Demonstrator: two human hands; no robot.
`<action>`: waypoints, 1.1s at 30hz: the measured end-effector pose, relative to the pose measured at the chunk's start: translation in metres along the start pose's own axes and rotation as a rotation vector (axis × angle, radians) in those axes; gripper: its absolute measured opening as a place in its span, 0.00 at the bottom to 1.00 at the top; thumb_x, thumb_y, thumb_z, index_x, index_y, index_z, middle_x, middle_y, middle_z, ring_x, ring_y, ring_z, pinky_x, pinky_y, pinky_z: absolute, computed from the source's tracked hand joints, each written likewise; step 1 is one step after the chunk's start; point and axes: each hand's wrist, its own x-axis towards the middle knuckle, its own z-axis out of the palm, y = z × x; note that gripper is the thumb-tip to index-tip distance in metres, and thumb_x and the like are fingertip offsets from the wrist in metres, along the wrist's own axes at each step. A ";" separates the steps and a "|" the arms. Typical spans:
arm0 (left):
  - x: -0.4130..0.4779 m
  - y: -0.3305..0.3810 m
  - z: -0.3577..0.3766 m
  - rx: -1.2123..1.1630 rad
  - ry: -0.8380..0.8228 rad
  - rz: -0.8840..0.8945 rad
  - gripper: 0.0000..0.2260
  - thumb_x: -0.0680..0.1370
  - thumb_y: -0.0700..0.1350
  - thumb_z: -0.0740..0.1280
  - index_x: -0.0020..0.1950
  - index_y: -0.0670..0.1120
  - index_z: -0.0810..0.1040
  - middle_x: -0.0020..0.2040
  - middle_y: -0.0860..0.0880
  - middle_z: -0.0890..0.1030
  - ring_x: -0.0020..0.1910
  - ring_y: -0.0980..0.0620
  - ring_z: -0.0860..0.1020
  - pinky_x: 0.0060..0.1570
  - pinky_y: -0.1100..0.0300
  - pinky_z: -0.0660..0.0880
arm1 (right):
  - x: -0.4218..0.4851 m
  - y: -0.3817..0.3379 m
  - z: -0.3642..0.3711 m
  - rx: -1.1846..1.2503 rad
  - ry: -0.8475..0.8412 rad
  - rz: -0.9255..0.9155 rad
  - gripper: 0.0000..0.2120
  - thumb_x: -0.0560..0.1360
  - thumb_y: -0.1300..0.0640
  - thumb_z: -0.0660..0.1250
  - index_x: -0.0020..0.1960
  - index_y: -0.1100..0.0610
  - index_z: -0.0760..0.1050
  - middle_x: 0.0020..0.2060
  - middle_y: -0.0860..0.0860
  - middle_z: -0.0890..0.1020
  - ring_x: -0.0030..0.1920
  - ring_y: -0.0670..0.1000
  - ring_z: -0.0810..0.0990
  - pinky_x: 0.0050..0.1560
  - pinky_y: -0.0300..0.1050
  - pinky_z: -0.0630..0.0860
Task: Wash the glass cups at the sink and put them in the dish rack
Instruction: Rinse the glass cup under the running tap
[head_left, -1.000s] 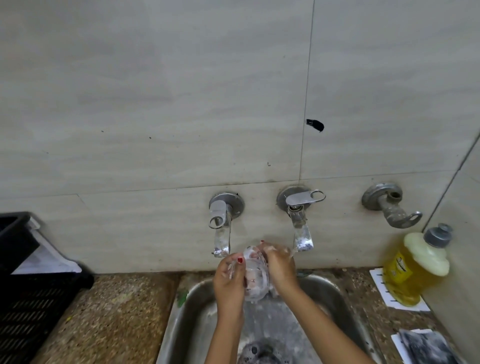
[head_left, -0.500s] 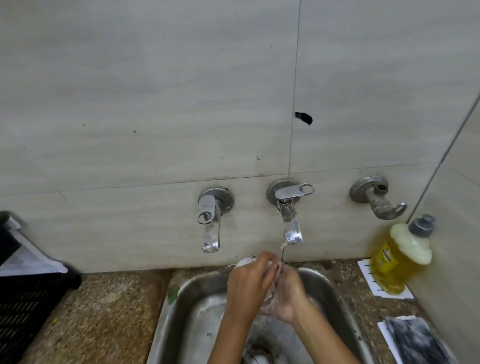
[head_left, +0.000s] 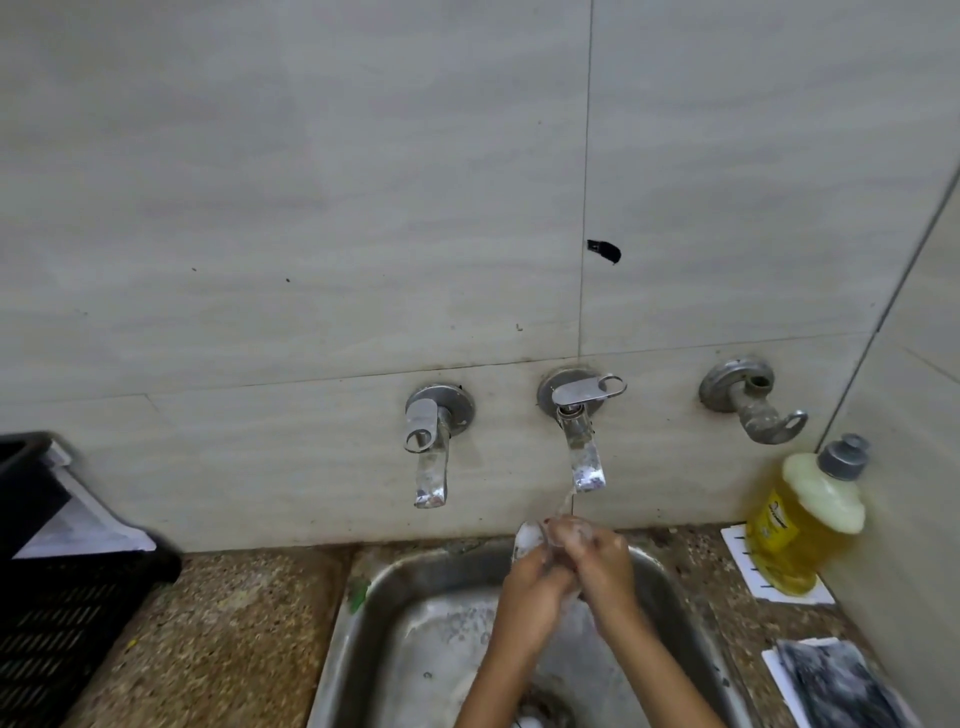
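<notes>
Stainless steel sink basin: work held over it, likely so runoff drains.
Black slatted plastic dish rack on counter left of basin, well apart from hands; no cup seen in it.
Left hand, right hand: both curled round clear glass cup, pressed together.
Cup foamy, held under thin water stream from chrome lever tap; judged rinse step.
Long axis appears tilted up-left toward wall. Exposed end, rim or base: cannot tell.
</notes>
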 end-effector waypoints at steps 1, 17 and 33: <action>0.004 0.007 -0.001 -0.180 -0.021 -0.145 0.15 0.79 0.33 0.56 0.40 0.46 0.76 0.45 0.41 0.82 0.36 0.54 0.77 0.40 0.64 0.74 | -0.002 0.001 0.000 -0.070 -0.019 -0.079 0.02 0.69 0.59 0.72 0.37 0.55 0.82 0.36 0.52 0.83 0.38 0.51 0.82 0.38 0.42 0.75; -0.001 0.000 -0.018 0.161 0.232 0.215 0.22 0.76 0.52 0.65 0.22 0.48 0.75 0.22 0.49 0.77 0.24 0.54 0.76 0.31 0.60 0.73 | 0.006 0.010 -0.003 -0.462 0.015 -0.319 0.10 0.75 0.65 0.62 0.35 0.58 0.74 0.27 0.49 0.76 0.31 0.51 0.75 0.31 0.39 0.68; 0.006 0.007 -0.011 0.120 0.039 -0.029 0.24 0.81 0.58 0.52 0.44 0.45 0.82 0.38 0.48 0.82 0.40 0.53 0.81 0.48 0.57 0.78 | 0.000 0.020 -0.009 -0.426 0.126 -0.606 0.12 0.74 0.53 0.59 0.41 0.56 0.78 0.30 0.49 0.81 0.30 0.48 0.78 0.31 0.35 0.68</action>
